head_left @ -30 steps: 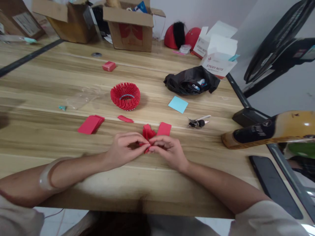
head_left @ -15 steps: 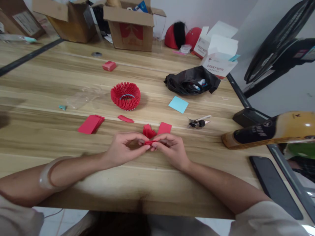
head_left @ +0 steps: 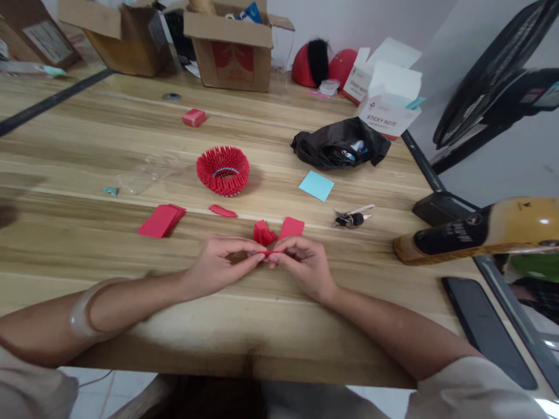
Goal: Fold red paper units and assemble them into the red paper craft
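Between my fingertips is a small folded strip of red paper [head_left: 268,253]. My left hand [head_left: 225,262] pinches its left end, and my right hand [head_left: 305,265] pinches the right end. Just beyond my fingers lie some folded red pieces [head_left: 264,233] and a red paper sheet [head_left: 292,227]. A stack of red paper [head_left: 161,221] rests to the left, with a thin red strip [head_left: 222,210] nearer the middle. Behind them stands a round red bowl of folded paper points [head_left: 223,170], showing a blue line inside.
A blue sheet [head_left: 317,185], keys [head_left: 351,219] and a black bag [head_left: 340,144] lie on the right. Beyond them are a bottle [head_left: 471,230] and a phone [head_left: 487,329]. Cardboard boxes [head_left: 233,55] line the back; a small red block [head_left: 194,117] sits in front.
The red strip between my fingertips looks thinner, and my left fingertips have shifted slightly over it. Everything else is where it was.
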{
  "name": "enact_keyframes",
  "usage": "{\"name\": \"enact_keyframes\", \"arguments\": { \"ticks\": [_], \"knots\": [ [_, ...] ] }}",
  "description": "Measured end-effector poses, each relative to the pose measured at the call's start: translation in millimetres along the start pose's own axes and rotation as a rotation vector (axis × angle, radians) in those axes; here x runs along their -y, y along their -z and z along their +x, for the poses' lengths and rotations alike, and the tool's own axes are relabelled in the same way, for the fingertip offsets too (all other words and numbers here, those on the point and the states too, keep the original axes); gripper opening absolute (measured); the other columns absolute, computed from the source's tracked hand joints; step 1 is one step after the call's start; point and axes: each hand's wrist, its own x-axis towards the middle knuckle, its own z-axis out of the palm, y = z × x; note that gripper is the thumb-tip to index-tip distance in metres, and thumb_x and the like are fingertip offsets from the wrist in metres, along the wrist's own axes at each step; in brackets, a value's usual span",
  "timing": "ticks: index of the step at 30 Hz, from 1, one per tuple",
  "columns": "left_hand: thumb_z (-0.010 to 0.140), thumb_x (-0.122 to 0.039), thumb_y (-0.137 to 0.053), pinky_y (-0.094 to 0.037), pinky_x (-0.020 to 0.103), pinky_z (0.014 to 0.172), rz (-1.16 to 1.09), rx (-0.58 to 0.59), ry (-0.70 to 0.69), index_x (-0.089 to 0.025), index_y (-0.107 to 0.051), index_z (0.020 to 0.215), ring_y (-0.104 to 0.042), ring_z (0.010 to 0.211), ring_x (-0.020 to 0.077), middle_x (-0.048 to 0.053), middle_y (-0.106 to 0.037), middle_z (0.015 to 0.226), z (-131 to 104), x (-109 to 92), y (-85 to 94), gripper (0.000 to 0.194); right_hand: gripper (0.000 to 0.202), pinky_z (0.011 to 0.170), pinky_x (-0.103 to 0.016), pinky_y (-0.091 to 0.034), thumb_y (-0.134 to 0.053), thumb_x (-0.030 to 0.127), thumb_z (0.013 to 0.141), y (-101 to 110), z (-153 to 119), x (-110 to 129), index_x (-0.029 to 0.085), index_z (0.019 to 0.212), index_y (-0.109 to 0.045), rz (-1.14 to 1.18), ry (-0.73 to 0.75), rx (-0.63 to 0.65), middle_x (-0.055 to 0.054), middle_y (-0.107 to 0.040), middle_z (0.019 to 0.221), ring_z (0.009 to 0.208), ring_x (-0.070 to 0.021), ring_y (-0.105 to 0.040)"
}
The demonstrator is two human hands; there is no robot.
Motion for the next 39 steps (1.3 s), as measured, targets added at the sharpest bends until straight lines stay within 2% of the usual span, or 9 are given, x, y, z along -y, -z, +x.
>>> {"name": "enact_keyframes", "arguments": {
  "ticks": [12,23,29,32,35,37,39],
  "knots": [
    [0.076,-0.016,-0.065,-0.056,0.018,0.058,-0.016,-0.027,0.019,-0.018,-0.072,0.078,-0.069,0.061,0.0125,0.001,-0.074,0.072,-2,1,0.1,0.007,0.018,0.057,-0.026,-0.051,-0.073,0.032,0.069,0,-1,-2,0.018,0.071,-0.061,0.002,0.016,-0.001,0.000,-0.065,0.063,0.058,-0.0119,-0.061],
    [0.078,-0.017,-0.062,-0.054,0.017,0.056,-0.039,0.025,0.032,-0.016,-0.071,0.077,-0.068,0.060,0.0123,0.002,-0.074,0.071,-2,0,0.9,0.009,0.016,0.053,-0.023,-0.048,-0.073,0.030,0.070,1,-1,0,0.017,0.066,-0.064,-0.028,0.046,-0.008,-0.001,-0.066,0.060,0.053,-0.0104,-0.059],
    [0.079,-0.017,-0.061,-0.054,0.018,0.060,-0.065,0.007,0.033,-0.017,-0.069,0.077,-0.067,0.064,0.0124,0.001,-0.074,0.074,-3,-1,1.5,0.008,0.010,0.060,-0.025,-0.052,-0.071,0.027,0.073,2,-1,-1,0.018,0.073,-0.066,0.007,0.067,0.008,-0.001,-0.068,0.066,0.060,-0.0127,-0.064],
    [0.079,-0.018,-0.061,-0.051,0.020,0.058,-0.017,0.002,-0.012,-0.016,-0.066,0.078,-0.064,0.061,0.0121,0.001,-0.070,0.071,-2,3,3.5,0.005,0.009,0.056,-0.023,-0.049,-0.069,0.025,0.074,4,-2,-2,0.017,0.071,-0.066,-0.020,0.085,0.025,0.000,-0.065,0.063,0.057,-0.0108,-0.061],
    [0.079,-0.021,-0.058,-0.047,0.024,0.057,0.125,-0.045,-0.051,-0.015,-0.062,0.084,-0.058,0.061,0.0128,0.001,-0.063,0.068,2,8,6.8,0.008,0.009,0.055,-0.023,-0.047,-0.069,0.025,0.075,6,-3,-3,0.017,0.072,-0.065,-0.043,0.098,0.036,0.000,-0.064,0.063,0.056,-0.0098,-0.058],
    [0.079,-0.023,-0.059,-0.045,0.026,0.061,0.268,-0.052,0.024,-0.015,-0.059,0.085,-0.056,0.066,0.0143,0.002,-0.061,0.074,7,11,8.0,0.010,0.010,0.055,-0.023,-0.046,-0.068,0.025,0.076,7,-3,-3,0.017,0.072,-0.064,-0.065,0.106,0.044,-0.001,-0.064,0.065,0.057,-0.0097,-0.057],
    [0.080,-0.027,-0.058,-0.044,0.026,0.061,0.305,0.033,0.101,-0.016,-0.057,0.085,-0.056,0.068,0.0147,0.002,-0.062,0.077,10,15,7.5,0.013,0.011,0.057,-0.024,-0.046,-0.066,0.026,0.077,7,-4,-2,0.016,0.073,-0.063,-0.103,0.114,0.066,-0.001,-0.063,0.066,0.058,-0.0101,-0.057]
  ]
}}
